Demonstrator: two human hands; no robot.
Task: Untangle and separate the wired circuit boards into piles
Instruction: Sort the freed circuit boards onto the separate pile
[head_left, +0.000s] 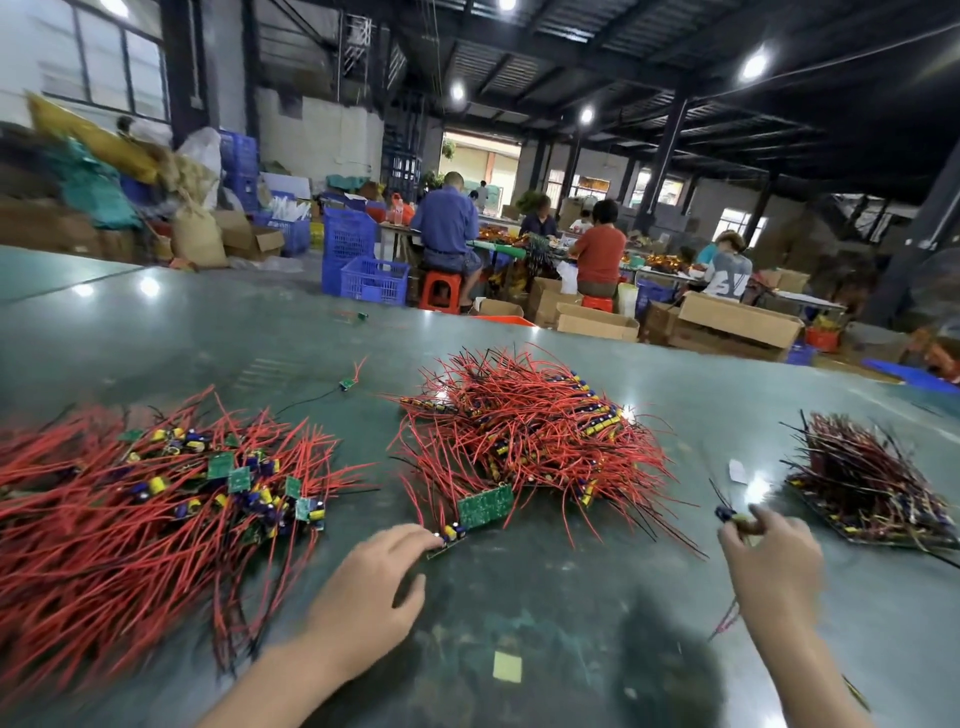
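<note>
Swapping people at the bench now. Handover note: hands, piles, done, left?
Left hand: fingertips on a loose board at the middle pile's near edge.
Right hand: pinches one wired board, lifted, beside the right pile.
Done: middle and right piles stacked fairly neatly.
Left: the big tangle on the left, plus two stray boards farther back on the table.

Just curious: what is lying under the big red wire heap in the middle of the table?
At the front edge of the middle heap, a green board pokes out on the table. Anything deeper is covered by wires.
</note>
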